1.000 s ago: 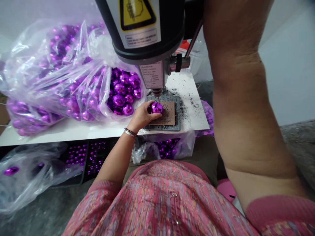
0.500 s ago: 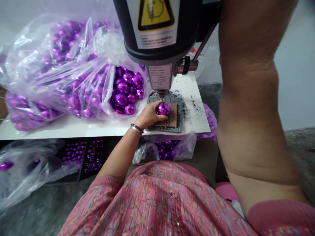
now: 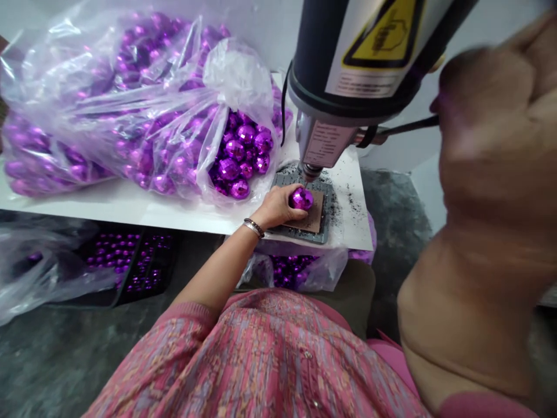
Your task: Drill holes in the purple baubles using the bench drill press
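Note:
Under the drill press, my left hand pinches a shiny purple faceted ball between thumb and fingers. The ball sits on a brown square board over the press's grey base, with the drill bit just above it. At the right, close to the camera, my right hand is closed around the end of the press's lever. Motion blurs this hand, and its grip is partly hidden.
A big clear plastic bag of purple balls lies open-mouthed on the white table. Dark shavings are scattered around the base. Below are black trays of purple balls and another bag by my lap.
My view has turned, so the press now appears further right and tilted. The raised right forearm has lowered and the right hand has come into view at the lever. The left hand keeps its ball.

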`<state>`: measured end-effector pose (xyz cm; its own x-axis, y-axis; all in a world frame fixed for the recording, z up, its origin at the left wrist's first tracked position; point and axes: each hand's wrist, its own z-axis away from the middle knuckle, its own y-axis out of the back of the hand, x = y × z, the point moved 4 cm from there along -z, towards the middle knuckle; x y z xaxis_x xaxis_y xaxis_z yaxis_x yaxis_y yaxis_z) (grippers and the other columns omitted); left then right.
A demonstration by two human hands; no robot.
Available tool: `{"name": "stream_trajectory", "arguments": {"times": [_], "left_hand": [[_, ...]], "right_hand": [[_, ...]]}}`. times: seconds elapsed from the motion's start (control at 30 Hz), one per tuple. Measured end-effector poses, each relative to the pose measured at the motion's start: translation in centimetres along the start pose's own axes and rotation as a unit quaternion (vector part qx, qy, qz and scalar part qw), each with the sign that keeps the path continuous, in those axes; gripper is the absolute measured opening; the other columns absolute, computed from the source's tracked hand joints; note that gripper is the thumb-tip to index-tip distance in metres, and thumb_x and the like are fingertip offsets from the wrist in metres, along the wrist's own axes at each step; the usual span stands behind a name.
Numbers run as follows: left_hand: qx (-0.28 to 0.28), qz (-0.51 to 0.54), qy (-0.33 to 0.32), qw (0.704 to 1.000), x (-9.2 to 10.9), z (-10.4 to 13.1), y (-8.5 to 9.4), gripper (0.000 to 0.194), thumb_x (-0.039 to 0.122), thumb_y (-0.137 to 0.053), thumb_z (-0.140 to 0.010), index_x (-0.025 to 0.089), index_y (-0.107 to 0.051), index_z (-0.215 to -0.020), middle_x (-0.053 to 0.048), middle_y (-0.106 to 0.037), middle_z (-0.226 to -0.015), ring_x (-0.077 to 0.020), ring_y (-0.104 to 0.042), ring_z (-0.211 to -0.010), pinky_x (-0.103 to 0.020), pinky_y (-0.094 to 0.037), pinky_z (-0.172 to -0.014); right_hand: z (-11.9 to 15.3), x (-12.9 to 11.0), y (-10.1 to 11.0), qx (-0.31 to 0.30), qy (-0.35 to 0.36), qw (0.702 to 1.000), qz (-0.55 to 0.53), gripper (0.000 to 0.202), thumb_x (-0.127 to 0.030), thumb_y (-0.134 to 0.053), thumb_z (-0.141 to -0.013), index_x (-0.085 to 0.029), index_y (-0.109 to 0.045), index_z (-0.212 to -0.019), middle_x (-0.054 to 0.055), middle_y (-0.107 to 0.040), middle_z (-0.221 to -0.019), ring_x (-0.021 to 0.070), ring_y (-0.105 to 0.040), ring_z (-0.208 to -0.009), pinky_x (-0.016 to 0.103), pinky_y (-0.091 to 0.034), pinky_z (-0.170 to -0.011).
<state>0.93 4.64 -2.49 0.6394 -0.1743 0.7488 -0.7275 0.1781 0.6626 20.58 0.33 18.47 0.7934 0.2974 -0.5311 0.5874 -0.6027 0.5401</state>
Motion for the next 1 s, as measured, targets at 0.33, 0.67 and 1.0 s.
{"name": "stream_trajectory", "arguments": {"times": [0.33, 0.67, 1.0], "left_hand": [[-0.002, -0.020, -0.014, 1.000, 0.3, 0.1, -0.3, 0.047, 0.030, -0.088, -0.066, 0.022, -0.077, -0.111, -0.004, -0.076, -0.096, -0.0309, -0.066, -0.098, -0.042, -0.052, -0.097], [-0.012, -0.044, -0.016, 0.999, 0.5, 0.3, -0.3, 0.048, 0.033, -0.085, -0.072, 0.021, -0.075, -0.117, -0.004, -0.077, -0.102, -0.0294, -0.067, -0.101, -0.037, -0.051, -0.096], [-0.007, -0.067, 0.000, 0.998, 0.7, 0.5, -0.3, 0.048, 0.035, -0.084, -0.074, 0.023, -0.075, -0.120, -0.003, -0.078, -0.105, -0.0302, -0.068, -0.107, -0.037, -0.051, -0.097]], "right_hand": [[4.3, -0.5, -0.8, 0.091, -0.015, 0.995, 0.021, 0.038, -0.046, -0.039, -0.092, -0.013, -0.054, -0.080, 0.001, -0.052, -0.074, -0.0008, -0.034, -0.067, 0.026, -0.025, -0.072], [6.8, 0.4, -2.5, 0.165, 0.043, 0.982, -0.075, 0.033, -0.018, -0.041, -0.088, -0.008, -0.065, -0.109, 0.001, -0.063, -0.097, -0.0069, -0.027, -0.068, 0.019, -0.019, -0.068], [8.3, 2.3, -4.2, 0.223, 0.111, 0.966, -0.070, 0.032, -0.024, -0.042, -0.100, -0.004, -0.065, -0.111, 0.001, -0.054, -0.090, -0.0097, -0.029, -0.065, 0.012, -0.025, -0.065]]}}
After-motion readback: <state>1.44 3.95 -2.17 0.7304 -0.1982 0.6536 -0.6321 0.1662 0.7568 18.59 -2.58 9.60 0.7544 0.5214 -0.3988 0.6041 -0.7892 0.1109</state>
